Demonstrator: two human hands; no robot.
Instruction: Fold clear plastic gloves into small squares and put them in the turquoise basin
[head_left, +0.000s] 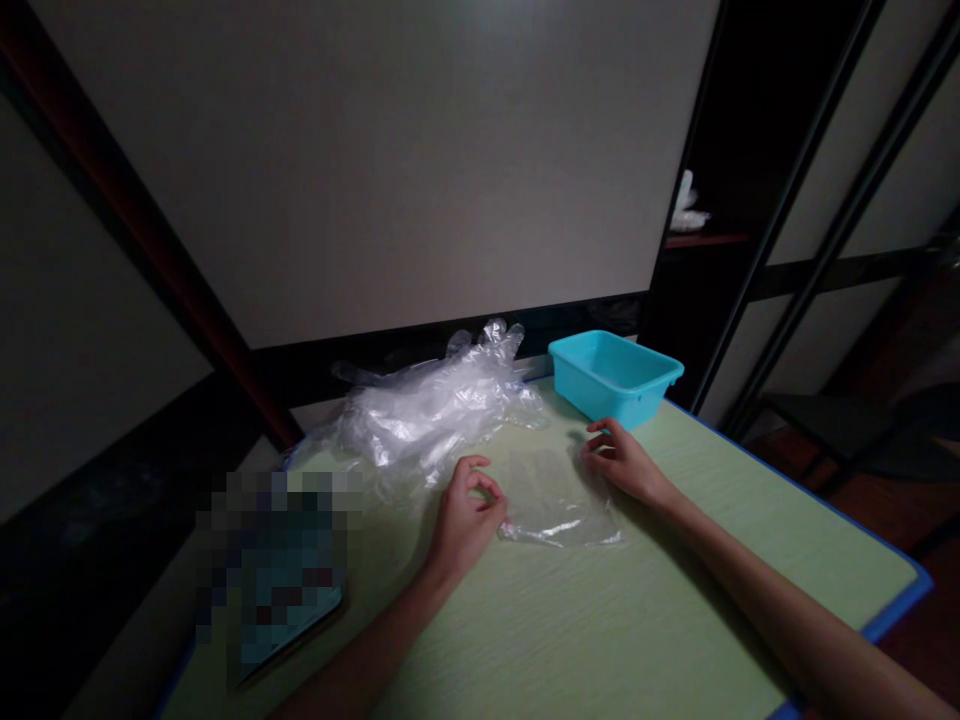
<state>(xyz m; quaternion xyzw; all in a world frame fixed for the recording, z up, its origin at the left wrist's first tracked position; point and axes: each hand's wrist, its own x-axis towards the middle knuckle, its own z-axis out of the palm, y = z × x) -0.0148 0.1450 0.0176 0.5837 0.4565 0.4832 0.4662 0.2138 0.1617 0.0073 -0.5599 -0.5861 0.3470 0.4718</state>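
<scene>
A thin, clear plastic piece lies flat on the table between my hands; I cannot tell whether it is a glove or a bag. My left hand pinches its near left corner between thumb and forefinger. At the far right edge of the plastic is my right hand, its fingers bent and apart; whether the fingertips touch the plastic is unclear. Behind my left hand spreads a crumpled heap of clear plastic gloves, with rounded finger ends showing at its top.
A turquoise plastic basin stands at the far right of the pale green, blue-edged table. A pixelated, flat object lies at the left. Pale cabinet panels rise behind the table, and a dark chair stands off to the right.
</scene>
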